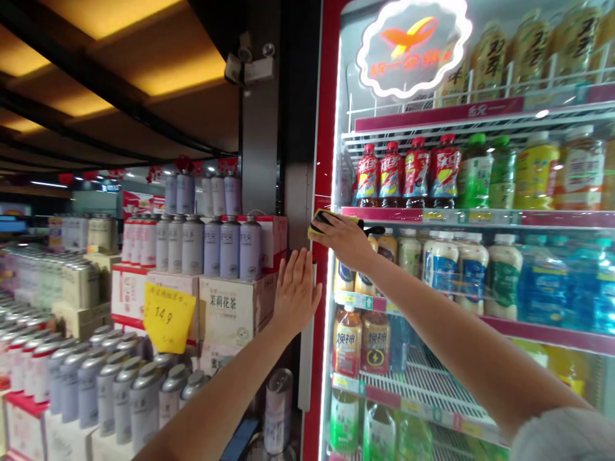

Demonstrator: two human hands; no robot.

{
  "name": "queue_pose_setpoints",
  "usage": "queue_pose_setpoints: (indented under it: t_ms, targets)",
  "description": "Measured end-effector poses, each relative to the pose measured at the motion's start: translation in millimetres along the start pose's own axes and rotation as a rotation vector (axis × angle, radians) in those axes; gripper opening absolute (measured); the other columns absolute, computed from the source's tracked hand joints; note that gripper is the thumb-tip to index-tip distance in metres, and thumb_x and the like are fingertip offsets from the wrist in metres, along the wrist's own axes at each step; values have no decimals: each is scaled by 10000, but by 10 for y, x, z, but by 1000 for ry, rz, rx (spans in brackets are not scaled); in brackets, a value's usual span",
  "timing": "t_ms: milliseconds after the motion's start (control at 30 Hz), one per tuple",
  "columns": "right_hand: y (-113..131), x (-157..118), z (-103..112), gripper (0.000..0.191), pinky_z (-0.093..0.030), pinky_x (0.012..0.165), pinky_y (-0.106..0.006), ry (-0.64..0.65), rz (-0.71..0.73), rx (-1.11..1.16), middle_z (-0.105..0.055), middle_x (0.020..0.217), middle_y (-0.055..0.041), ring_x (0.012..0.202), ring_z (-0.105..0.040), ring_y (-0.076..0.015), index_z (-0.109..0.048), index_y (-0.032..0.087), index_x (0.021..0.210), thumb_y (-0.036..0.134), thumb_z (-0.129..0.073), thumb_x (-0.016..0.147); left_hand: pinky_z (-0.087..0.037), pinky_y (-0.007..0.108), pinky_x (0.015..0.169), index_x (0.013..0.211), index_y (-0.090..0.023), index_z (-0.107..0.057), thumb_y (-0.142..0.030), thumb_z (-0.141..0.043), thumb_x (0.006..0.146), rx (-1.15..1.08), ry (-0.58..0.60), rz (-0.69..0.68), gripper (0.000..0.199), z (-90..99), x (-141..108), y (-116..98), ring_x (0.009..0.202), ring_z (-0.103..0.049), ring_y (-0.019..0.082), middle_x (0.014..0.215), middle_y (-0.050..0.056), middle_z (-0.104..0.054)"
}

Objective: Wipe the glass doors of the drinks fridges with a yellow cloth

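Right hand (350, 244) holds a pad (316, 225) at the red frame (329, 96); left hand (294, 296) spreads flat

Through the head camera, my only view, I see two arms (216, 392) stretched toward the near edge of a lit drinks cooler (314, 422). The right hand's fingers grasp the yellow-and-black pad, laid over it rather than balled around it; I read that as a grip meant to turn its face toward the frame. The pad lies across the frame, slightly higher than the left hand. I cannot tell how firmly it presses.

The left hand grasps nothing: its fingers are straight and point up, thumb toward the grey strip (305, 365). The palm faces away from me, so I cannot tell whether it touches the cooler or hangs just beside it; the pose would suit bracing.

Inside the cooler, bottles (416, 173) stand upright with labels outward, presumably so shoppers can read them, and white wire shelves (427, 384) run below. On the left, lilac cans (250, 250) stand on stacked cartons (230, 306), which seem to serve as a display base, and a yellow price sign (170, 317) faces outward. With that stock near the left arm, I judge sideways room to be tight.
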State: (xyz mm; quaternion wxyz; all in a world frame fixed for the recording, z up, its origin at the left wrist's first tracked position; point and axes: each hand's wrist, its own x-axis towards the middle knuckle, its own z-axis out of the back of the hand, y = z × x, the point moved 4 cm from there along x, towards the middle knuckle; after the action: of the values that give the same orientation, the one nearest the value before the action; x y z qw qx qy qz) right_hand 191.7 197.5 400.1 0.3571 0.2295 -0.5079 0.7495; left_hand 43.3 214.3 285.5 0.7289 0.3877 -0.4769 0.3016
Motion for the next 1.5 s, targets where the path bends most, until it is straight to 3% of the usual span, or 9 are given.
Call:
queue_pose_setpoints:
  t_ms: [200, 367, 467, 600, 833, 1033, 1133, 1300, 1500]
  targets:
    - [263, -344, -60, 316, -412, 1178, -482, 95, 149, 3, -595, 1511, 8, 1456, -485, -265, -729, 313, 1260, 203, -576, 1007, -234, 541, 1284, 1654, -96, -105, -363, -430, 1015, -26, 15, 7, 765, 11, -9, -12, 1574, -265, 329, 1675, 195, -325]
    - [19, -307, 101, 394, -386, 1200, -485, -12, -48, -78, -557, 1550, -23, 1484, -448, -279, -648, 294, 1384, 183, -509, 1032, -235, 538, 1287, 1643, -77, -157, -339, -413, 1019, -42, 17, 8, 725, 18, 137, -77, 1576, -261, 323, 1669, 193, -340]
    - [146, -585, 54, 431, -386, 1200, -511, -73, -135, -101, -532, 1570, -44, 1486, -441, -305, -616, 278, 1428, 172, -521, 1021, -236, 540, 1289, 1651, -97, -132, -336, -428, 1014, -55, 8, 13, 742, 8, 130, -97, 1579, -257, 316, 1675, 183, -331]
    - [377, -849, -66, 450, -413, 1186, -502, -21, -34, -66, -540, 1565, -33, 1459, -476, -287, -593, 309, 1449, 204, -560, 1013, -233, 547, 1288, 1657, -117, -108, -325, -437, 1012, -57, -12, -19, 754, -14, 96, -108, 1582, -247, 316, 1671, 179, -343]
    - [-96, -666, 178, 515, -334, 1236, -531, -97, -285, -101, -466, 1620, -41, 1521, -385, -303, -552, 311, 1492, 138, -493, 1010, -200, 548, 1297, 1660, -128, -96, -337, -416, 1022, -99, -16, -21, 744, -53, 305, -219, 1580, -254, 312, 1674, 175, -335]
    - [202, -1115, 63, 575, -321, 1244, -561, -58, -281, -117, -414, 1650, -56, 1537, -349, -326, -464, 313, 1559, 173, -524, 1004, -166, 547, 1305, 1664, -151, -80, -364, -420, 1027, -137, -27, -40, 753, -72, 305, -321, 1583, -246, 304, 1687, 165, -305]
    - [95, -1056, 125, 564, -332, 1244, -534, -39, -247, -134, -423, 1646, -29, 1528, -371, -307, -466, 336, 1555, 169, -494, 1018, -125, 580, 1306, 1666, -163, -64, -349, -430, 1029, -146, -41, -42, 758, -81, 404, -394, 1583, -244, 312, 1683, 167, -313]
    - [-248, -1084, 353, 568, -332, 1245, -537, -116, -416, -189, -394, 1662, -39, 1561, -302, -305, -467, 300, 1560, 132, -434, 1018, -101, 601, 1308, 1666, -163, -66, -326, -431, 1029, -182, -84, -50, 752, -70, 595, -545, 1588, -223, 317, 1686, 167, -306]
    - [-37, -1493, 274, 622, -339, 1235, -577, -81, -458, -163, -378, 1669, -48, 1568, -282, -324, -420, 317, 1585, 126, -472, 995, -163, 596, 1299, 1664, -162, -77, -329, -428, 1031, -200, -54, -86, 743, -137, 536, -627, 1594, -199, 320, 1695, 173, -284]
